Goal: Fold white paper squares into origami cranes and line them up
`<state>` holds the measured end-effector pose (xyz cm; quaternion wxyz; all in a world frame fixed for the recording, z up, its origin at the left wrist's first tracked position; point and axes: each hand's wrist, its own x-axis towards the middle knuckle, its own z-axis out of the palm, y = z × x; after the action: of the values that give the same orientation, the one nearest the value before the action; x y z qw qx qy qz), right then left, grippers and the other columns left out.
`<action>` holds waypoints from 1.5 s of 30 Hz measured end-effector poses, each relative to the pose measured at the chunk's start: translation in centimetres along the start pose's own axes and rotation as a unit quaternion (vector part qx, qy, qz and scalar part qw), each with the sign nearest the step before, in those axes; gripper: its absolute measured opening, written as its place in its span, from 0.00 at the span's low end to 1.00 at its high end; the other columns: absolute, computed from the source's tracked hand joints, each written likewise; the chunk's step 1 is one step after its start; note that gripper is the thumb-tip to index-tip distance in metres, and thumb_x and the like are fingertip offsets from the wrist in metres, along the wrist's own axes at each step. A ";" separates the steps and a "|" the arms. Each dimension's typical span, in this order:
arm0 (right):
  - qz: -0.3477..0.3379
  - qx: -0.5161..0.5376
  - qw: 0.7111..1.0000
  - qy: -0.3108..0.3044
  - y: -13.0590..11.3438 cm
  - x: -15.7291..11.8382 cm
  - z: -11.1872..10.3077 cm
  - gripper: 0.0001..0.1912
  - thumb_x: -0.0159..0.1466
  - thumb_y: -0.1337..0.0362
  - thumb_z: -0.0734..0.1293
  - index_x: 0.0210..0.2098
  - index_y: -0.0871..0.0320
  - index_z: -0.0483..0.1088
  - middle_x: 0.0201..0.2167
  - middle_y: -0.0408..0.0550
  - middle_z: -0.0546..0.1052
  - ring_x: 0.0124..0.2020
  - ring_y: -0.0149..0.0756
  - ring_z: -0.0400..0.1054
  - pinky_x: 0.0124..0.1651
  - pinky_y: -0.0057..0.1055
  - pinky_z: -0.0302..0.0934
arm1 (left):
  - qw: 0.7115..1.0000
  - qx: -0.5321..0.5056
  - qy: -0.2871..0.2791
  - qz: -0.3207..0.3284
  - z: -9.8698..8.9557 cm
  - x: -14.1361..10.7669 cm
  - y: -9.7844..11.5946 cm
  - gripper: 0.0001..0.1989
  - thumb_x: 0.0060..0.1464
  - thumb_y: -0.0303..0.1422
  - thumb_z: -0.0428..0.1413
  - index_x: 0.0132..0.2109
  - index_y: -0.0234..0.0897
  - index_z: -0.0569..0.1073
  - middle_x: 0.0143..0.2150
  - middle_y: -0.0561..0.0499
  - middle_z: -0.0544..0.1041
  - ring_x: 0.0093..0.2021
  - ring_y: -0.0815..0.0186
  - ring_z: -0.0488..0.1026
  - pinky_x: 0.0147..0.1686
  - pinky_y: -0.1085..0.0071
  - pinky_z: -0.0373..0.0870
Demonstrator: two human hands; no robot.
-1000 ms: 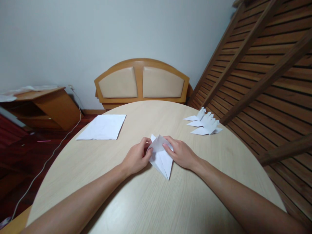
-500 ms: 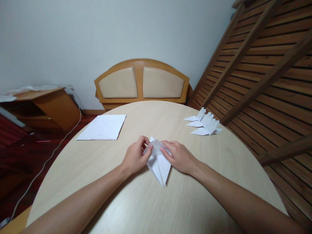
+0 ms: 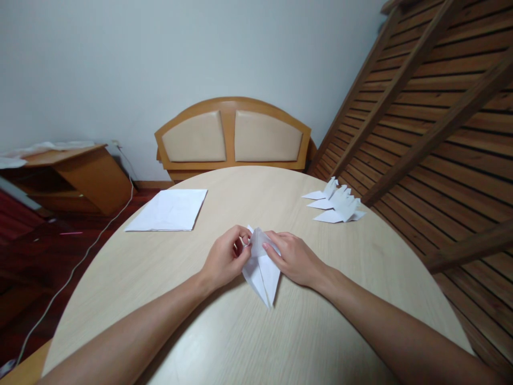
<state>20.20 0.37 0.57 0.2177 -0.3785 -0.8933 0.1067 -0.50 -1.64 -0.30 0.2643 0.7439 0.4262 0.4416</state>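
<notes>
A folded sheet of white paper (image 3: 262, 272), kite-shaped with a centre crease, lies between my hands at the middle of the table. Its pointed end faces me, and the upper flap is raised. My left hand (image 3: 228, 254) pinches the paper's left edge between thumb and fingers. On the other side, my right hand (image 3: 294, 256) grips the right edge, thumb on top; its other fingers are partly hidden. Beyond, at the right, stand several folded paper birds (image 3: 336, 203) in a close row.
A stack of white paper (image 3: 168, 210) rests on the left of the round wooden table (image 3: 320, 331). Behind the table is a padded headboard (image 3: 232, 133). A slatted wooden panel (image 3: 436, 133) leans along the right. A white cable (image 3: 80, 264) runs across the floor at left.
My left fingers have curled in at the paper's left edge, and that side of the flap has drawn inward. My right hand stays in nearly the same place.
</notes>
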 end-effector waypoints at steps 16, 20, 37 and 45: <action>0.019 0.066 0.998 0.006 0.0 -0.1 -0.2 0.13 0.73 0.60 0.58 0.54 0.55 0.65 0.42 0.50 0.79 0.43 0.42 0.75 0.46 0.36 0.64 | 0.999 0.017 -0.018 0.028 -0.3 0.0 -0.2 0.09 0.64 0.28 0.49 0.44 0.38 0.74 0.43 0.48 0.76 0.35 0.68 0.71 0.31 0.73 0.66; 0.036 0.098 0.994 0.019 0.1 -0.3 -0.3 0.17 0.70 0.61 0.62 0.58 0.53 0.63 0.48 0.50 0.79 0.46 0.43 0.75 0.48 0.37 0.64 | 1.000 0.024 0.008 0.014 -0.4 0.1 -0.6 0.08 0.63 0.29 0.52 0.46 0.38 0.75 0.45 0.47 0.76 0.37 0.67 0.72 0.31 0.73 0.68; 0.139 0.020 0.990 0.033 1.2 -0.3 -0.9 0.09 0.68 0.58 0.65 0.35 0.53 0.75 0.31 0.43 0.81 0.32 0.37 0.74 0.34 0.30 0.56 | 0.995 0.029 -0.047 0.079 -0.3 -0.2 -1.0 0.12 0.63 0.28 0.55 0.53 0.40 0.71 0.51 0.46 0.72 0.36 0.71 0.72 0.32 0.74 0.73; 0.116 0.010 0.991 0.065 0.6 -0.1 -0.9 0.12 0.69 0.57 0.63 0.34 0.54 0.73 0.32 0.44 0.79 0.34 0.37 0.72 0.36 0.31 0.57 | 0.993 0.045 -0.052 0.097 -0.3 -0.3 -0.9 0.14 0.63 0.26 0.55 0.55 0.39 0.70 0.50 0.46 0.71 0.35 0.72 0.71 0.32 0.74 0.73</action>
<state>21.08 0.80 1.13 0.2655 -0.4838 -0.8260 0.1149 -1.24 -1.40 -0.97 0.2085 0.8148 0.3573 0.4062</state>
